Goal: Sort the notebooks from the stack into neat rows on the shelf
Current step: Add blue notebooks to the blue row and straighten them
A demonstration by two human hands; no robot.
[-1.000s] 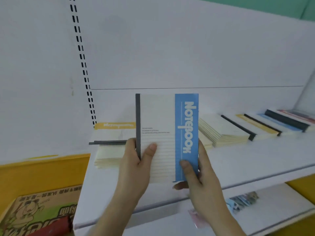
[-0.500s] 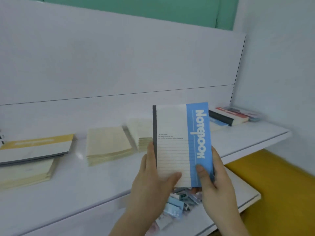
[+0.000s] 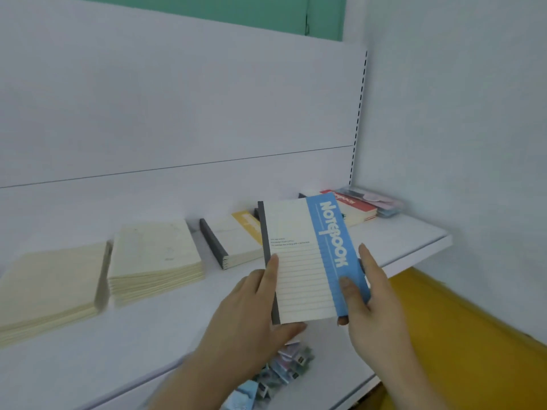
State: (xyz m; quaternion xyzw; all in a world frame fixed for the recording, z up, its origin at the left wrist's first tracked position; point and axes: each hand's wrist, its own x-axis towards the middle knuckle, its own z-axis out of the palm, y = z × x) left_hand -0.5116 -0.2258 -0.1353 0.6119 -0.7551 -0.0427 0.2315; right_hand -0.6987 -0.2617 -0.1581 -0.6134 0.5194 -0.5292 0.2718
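Since half a second ago the view has swung further right, so the cream stacks sit farther left and the yellow-banded stack now shows. Nearest, small blurred packets (image 3: 281,377) lie on the lower white shelf (image 3: 340,389). Above them the left hand (image 3: 251,315) grips the grey spine of the cream notebook with a blue "Notebook" band (image 3: 310,255), while the right hand (image 3: 373,300) pinches its blue edge, holding it upright over the upper white shelf (image 3: 414,241). Behind lie two cream paper stacks (image 3: 154,258), a grey-spined yellow-banded stack (image 3: 233,241), and far right a red-covered stack (image 3: 355,208).
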